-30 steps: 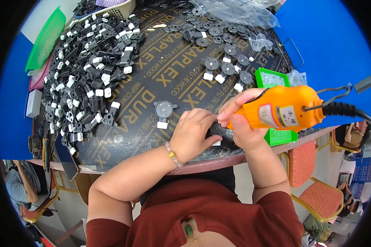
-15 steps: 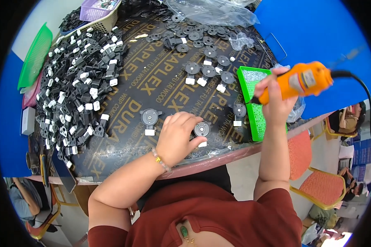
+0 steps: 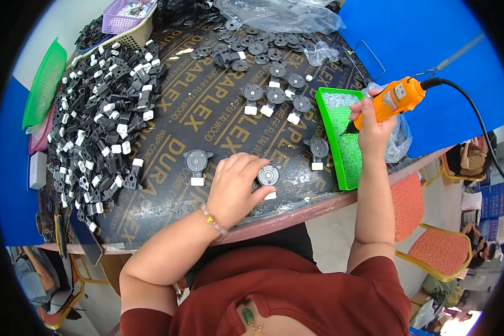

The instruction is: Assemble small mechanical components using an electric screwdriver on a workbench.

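My right hand is closed around an orange electric screwdriver. Its black tip points down and left, over the green tray of small silvery screws. At the table's near edge, my left hand has thumb and forefinger around a round black plastic part with a white end, which lies on the table. To the left of that hand lies a similar black part. Another black part rests beside the tray.
A large heap of black-and-white pieces covers the left side. Several assembled parts and loose black discs lie farther back, near a clear plastic bag. Baskets stand at the far left. The screwdriver's cord hangs at right.
The screwdriver has swung, its rear end rising and moving left; its tip stays over the tray area. My left hand keeps its hold on the round part. The whole view has shifted slightly.
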`<state>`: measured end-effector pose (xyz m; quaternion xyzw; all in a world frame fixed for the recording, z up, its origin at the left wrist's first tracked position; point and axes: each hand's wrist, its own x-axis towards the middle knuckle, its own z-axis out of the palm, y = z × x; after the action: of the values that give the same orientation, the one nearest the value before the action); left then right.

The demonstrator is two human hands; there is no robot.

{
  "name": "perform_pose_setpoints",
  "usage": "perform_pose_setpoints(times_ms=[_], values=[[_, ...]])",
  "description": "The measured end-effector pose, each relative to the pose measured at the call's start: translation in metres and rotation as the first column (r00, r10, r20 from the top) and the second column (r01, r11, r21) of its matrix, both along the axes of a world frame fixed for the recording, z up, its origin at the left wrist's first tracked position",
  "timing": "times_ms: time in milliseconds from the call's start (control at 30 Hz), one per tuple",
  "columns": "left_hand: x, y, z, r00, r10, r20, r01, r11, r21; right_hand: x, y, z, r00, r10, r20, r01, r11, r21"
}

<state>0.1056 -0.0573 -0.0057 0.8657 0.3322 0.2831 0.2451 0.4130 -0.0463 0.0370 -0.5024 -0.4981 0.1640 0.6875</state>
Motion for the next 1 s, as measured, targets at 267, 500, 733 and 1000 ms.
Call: perform_pose_setpoints(times_ms=[267, 500, 733, 1000], values=[[0.0, 0.0, -0.003, 1.0, 0.011, 0.018, -0.012, 1.0, 0.022, -0.033, -0.02, 0.033, 0.969, 0.207, -0.132, -0.173, 0.957, 0.233], [-0.002, 0.001, -0.004, 0.999, 0.005, 0.048, -0.007, 0.999, 0.034, -0.125, -0.044, 0.027, 0.812, 0.583, -0.002, -0.583, 0.811, 0.045], [0.0, 0.001, -0.005, 0.998, -0.002, 0.065, 0.0, 0.999, 0.032, -0.137, -0.043, 0.015, 0.777, 0.624, -0.086, -0.624, 0.781, 0.025], [0.002, 0.002, -0.004, 0.999, 0.002, 0.049, -0.002, 1.0, 0.013, -0.134, -0.045, 0.001, 0.801, 0.589, 0.105, -0.59, 0.807, -0.027]])
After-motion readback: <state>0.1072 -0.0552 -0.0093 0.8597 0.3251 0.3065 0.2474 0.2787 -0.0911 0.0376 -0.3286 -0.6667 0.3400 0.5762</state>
